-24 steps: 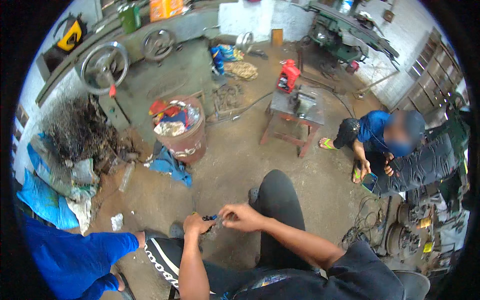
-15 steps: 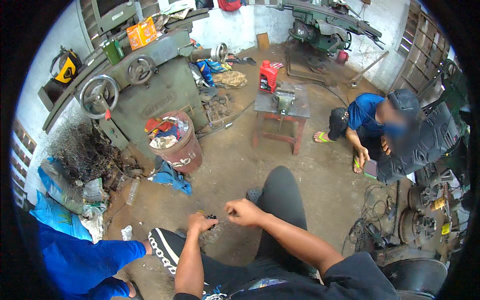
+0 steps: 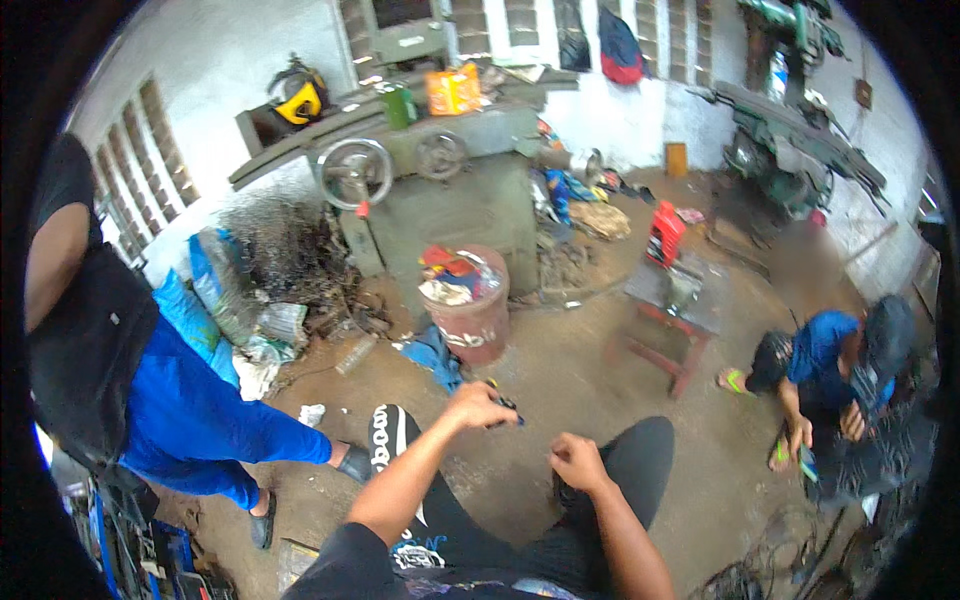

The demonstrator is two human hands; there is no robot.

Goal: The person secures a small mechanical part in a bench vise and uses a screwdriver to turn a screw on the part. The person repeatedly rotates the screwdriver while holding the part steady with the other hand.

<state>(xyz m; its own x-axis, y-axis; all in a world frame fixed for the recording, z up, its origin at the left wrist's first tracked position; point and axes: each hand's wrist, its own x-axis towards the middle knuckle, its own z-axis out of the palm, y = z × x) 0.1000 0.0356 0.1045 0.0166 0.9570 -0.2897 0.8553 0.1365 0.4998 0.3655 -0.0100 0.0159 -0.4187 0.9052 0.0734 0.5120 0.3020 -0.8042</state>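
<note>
Over my left knee, my left hand [image 3: 474,406] is closed round a small dark object [image 3: 507,405] with a blue tip. Its kind is too small and blurred to tell. To the right, my right hand [image 3: 577,461] is held in a loose fist above my right thigh, apart from the left. What its curled fingers hold, if anything, is hidden. Just beyond my left hand lies a blue cloth [image 3: 434,354], next to a reddish-brown bucket [image 3: 478,338] filled with coloured rags [image 3: 452,272].
One person in blue trousers [image 3: 215,400] stands at my left. Another person [image 3: 825,350] crouches at the right with a phone [image 3: 808,463]. A low table [image 3: 650,290] carries a red bottle [image 3: 665,235] and a vise [image 3: 685,285]. Behind the bucket stands a large green machine [image 3: 470,205].
The view has swung left, so the room has shifted right and the standing person shows more fully. My hands remain apart, the left still gripping the small dark object.
</note>
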